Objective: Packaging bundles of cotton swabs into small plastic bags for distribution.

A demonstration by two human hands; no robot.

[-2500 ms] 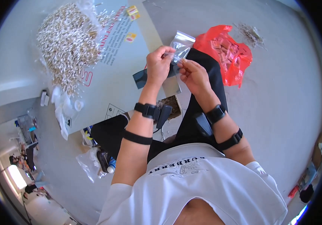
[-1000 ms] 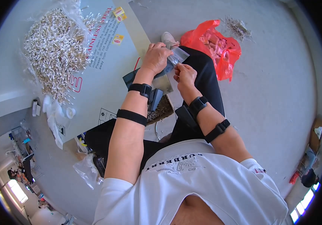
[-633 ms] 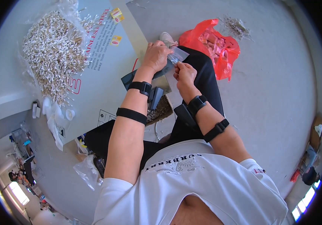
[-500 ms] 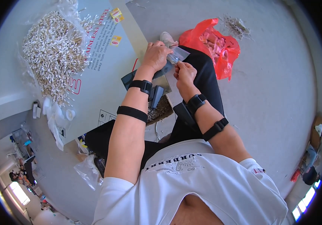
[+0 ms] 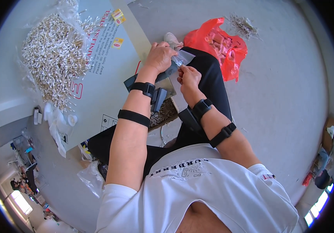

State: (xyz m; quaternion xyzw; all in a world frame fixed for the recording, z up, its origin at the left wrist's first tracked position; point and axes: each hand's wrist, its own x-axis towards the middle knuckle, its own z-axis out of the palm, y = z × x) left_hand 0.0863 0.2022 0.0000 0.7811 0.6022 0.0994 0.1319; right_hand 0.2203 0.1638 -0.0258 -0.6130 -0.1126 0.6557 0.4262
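A small clear plastic bag [image 5: 185, 57] is stretched between my two hands above my right thigh. My left hand [image 5: 160, 57] grips it from the left with bent fingers, back of the hand upward. The fingertips of my right hand [image 5: 189, 77] are pinched on its near edge. What the bag contains is too small to make out. To the left, a large heap of cotton swabs [image 5: 54, 58] lies on the table [image 5: 108, 83], partly in clear plastic. Small yellow packets [image 5: 117, 42] sit near the table's far right edge.
A red plastic bag [image 5: 235, 58] holding pink packets stands on the floor beyond my right leg. Loose swabs [image 5: 244, 26] lie past it. An open box [image 5: 163, 113] of scraps is under my left forearm. White rolls [image 5: 72, 120] rest at the table's left edge.
Both hands have shifted slightly left with the clear bag. My right fingers have drawn a little closer to the left hand and curled more.
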